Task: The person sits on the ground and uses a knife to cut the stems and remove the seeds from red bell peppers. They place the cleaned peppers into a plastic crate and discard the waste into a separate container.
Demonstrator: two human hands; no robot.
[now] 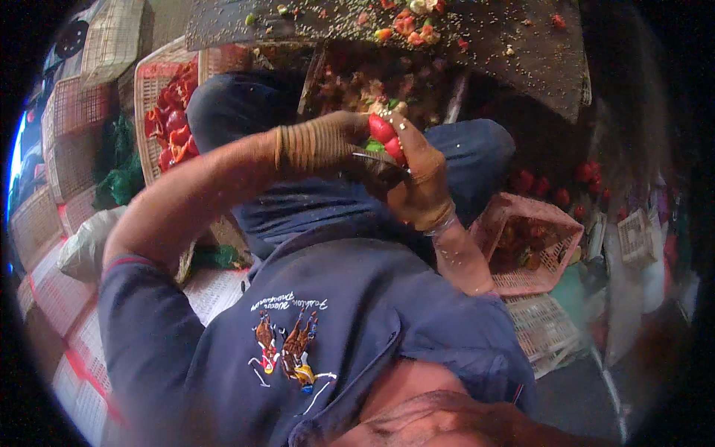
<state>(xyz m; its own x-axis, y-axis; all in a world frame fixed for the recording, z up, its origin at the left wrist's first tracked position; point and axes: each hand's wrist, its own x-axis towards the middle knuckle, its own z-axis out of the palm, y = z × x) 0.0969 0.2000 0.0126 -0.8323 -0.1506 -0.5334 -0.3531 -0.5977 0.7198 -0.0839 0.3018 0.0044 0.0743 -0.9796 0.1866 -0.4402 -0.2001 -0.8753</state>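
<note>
A red bell pepper [382, 129] with green showing at its lower side is held between my two gloved hands above my lap. My left hand [329, 139], in a glove with a ribbed cuff, closes on the pepper from the left. Along its right side lies the thumb of my right hand [424, 173], whose glove has pale seeds stuck to it. A thin metal edge, seemingly a knife blade [368, 156], shows just below the pepper. Which hand grips its handle is hidden. Behind the hands, pepper scraps [385, 84] lie heaped and blurred.
A board [234, 22] ahead carries scattered seeds and pepper cores [413, 25]. Left of my knee, a plastic crate [142, 106] holds red peppers [176, 120]. At right stands a pink crate [570, 223] with scraps inside; loose red peppers [561, 195] lie beyond it. Stacked crates [72, 117] line the left.
</note>
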